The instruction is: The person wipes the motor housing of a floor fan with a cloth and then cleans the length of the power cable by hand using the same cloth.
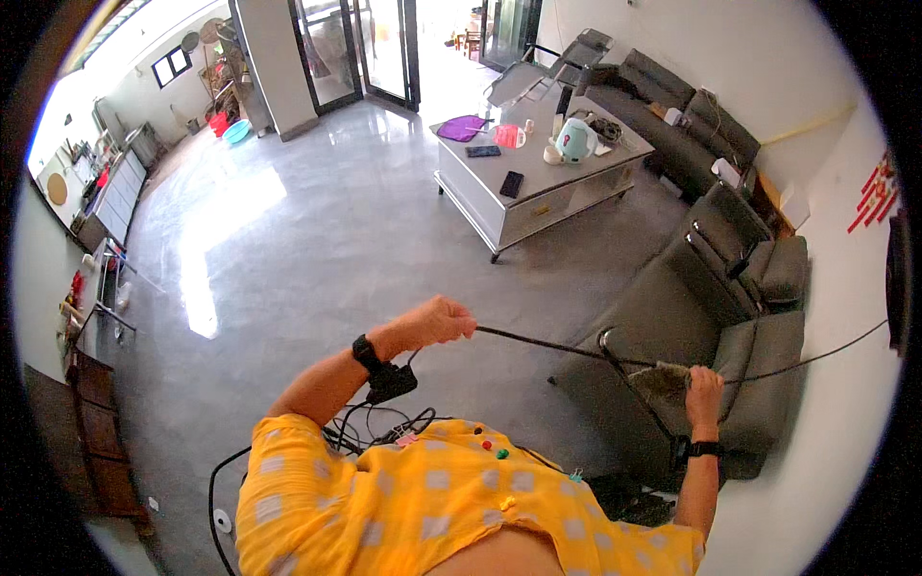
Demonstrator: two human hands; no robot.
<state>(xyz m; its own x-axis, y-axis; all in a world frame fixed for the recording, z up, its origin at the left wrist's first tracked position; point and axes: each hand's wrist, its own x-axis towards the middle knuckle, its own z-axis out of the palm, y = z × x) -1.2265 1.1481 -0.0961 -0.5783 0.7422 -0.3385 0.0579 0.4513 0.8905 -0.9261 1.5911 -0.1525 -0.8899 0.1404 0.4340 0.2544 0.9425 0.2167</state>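
Note:
My left hand (441,321) pinches a black cable (536,340) in front of my chest. From there the cable stretches rightwards to my right hand (704,397), which is closed around it together with a greyish-brown cloth (661,377). Beyond that hand the cable climbs to a dark object (897,284) on the right wall. Each wrist wears a black band, with a black box (392,381) below the left one. More black cable lies in loose loops (353,428) by my left side, partly hidden by my yellow checked top (432,497).
A dark sofa (641,295) stands close on the right, with another sofa (648,115) behind. Ahead, a coffee table (468,189) bears a light-blue kettle (575,141), phones and a purple item (461,128). Wooden drawers (101,417) line the left; glass doors (385,50) stand open.

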